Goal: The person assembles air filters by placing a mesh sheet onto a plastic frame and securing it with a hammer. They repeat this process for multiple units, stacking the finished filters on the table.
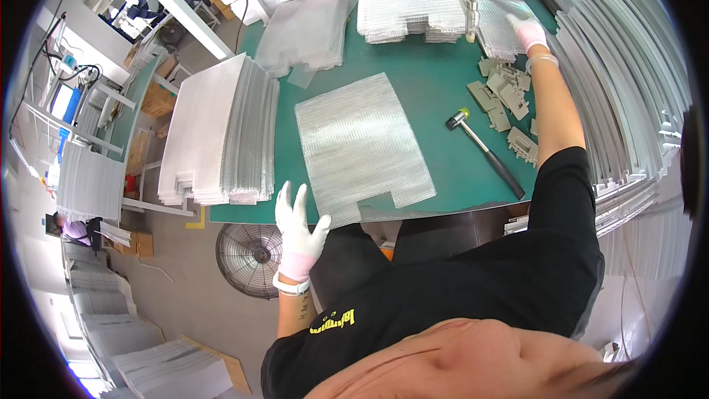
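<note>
My left hand (298, 223), in a white glove with a pink cuff, is raised at the table's front edge with its fingers spread and nothing in it. Beside it, a silver mesh sheet (362, 140) with a notch in its near edge lies flat on the green table. My right hand (527, 32), gloved the same way, reaches to the far right. Its fingers are stretched out over a stack of mesh sheets (496, 24); the pale glove partly blends with them. Near my right forearm lie several grey-beige plastic parts (508, 96) and a mallet (487, 154) with a yellow-tipped head.
A tall stack of notched mesh sheets (214, 133) stands on the table's left. Behind are a pile of translucent sheets (304, 29) and another mesh stack (410, 0), beside an upright metal post (472, 18). Long panels (624, 66) line the right side. A floor fan (251, 260) stands below left.
</note>
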{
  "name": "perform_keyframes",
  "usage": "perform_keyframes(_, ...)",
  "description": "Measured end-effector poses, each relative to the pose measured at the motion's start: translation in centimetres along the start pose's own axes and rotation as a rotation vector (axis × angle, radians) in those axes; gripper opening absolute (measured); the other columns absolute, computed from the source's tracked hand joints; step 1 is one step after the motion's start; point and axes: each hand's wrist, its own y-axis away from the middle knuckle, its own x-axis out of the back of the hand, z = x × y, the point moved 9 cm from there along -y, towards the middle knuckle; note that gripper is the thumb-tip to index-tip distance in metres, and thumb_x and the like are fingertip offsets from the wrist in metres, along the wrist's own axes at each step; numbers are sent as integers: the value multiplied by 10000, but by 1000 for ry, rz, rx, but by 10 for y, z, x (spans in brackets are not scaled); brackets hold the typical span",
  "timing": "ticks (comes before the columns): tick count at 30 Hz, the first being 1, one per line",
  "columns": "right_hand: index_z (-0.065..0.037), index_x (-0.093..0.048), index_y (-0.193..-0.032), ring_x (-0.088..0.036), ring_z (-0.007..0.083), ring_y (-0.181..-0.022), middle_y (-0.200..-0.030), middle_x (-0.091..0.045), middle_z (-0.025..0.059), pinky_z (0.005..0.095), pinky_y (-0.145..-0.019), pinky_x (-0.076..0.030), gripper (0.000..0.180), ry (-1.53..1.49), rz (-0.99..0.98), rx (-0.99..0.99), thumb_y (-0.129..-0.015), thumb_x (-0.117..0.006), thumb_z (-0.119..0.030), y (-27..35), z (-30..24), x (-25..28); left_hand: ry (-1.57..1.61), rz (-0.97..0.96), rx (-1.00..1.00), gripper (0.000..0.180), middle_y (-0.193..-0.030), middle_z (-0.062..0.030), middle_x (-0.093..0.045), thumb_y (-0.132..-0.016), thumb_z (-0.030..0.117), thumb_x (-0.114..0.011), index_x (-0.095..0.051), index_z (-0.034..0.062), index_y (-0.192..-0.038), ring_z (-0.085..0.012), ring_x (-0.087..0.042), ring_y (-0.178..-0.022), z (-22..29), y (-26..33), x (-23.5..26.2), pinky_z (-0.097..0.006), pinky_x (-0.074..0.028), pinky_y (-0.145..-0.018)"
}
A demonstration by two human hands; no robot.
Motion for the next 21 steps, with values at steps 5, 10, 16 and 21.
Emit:
perform_keyframes(5,165,-449,-1360,-566,369,-1260,-1307,-582,326,390,-1077,-417,959,-554,580,45,-798,-741,-554,31,-21,52,75,8,-4,729,-1531,-278,-315,-860,348,-720,-436,29,-1451,-449,-305,-1414,0,-5,0,-535,-246,-1166)
perform_keyframes(10,99,-478,-1376,-555,308,-1215,-1339,-546,248,386,-1088,-412,806,-810,638,455,-789,-837,-321,91,-92,80,155,-30,-69,700,-1517,-278,-344,-887,365,-699,-447,9,-1435,-451,-339,-1395,18,-23,-4,-523,-287,-1152)
perform_keyframes(16,23,-289,-1500,-432,314,-1342,-1471,-412,210,434,-1102,-387,1000,-1184,374,865,-722,-855,-246,273,-133,45,1226,-367,78,730,-1512,-229,-415,-935,453,-662,-421,14,-1468,-389,-459,-1357,81,-80,-56,-473,-314,-1166)
perform_keyframes(21,-39,-382,-1450,-382,420,-1370,-1458,-388,249,536,-1116,-329,1000,-633,64,1160,-675,-849,-464,442,-147,14,1509,150,62,502,-1316,-220,-579,-978,101,-587,-422,-55,-1426,-334,-592,-1191,116,-86,-51,-420,-459,-1054)
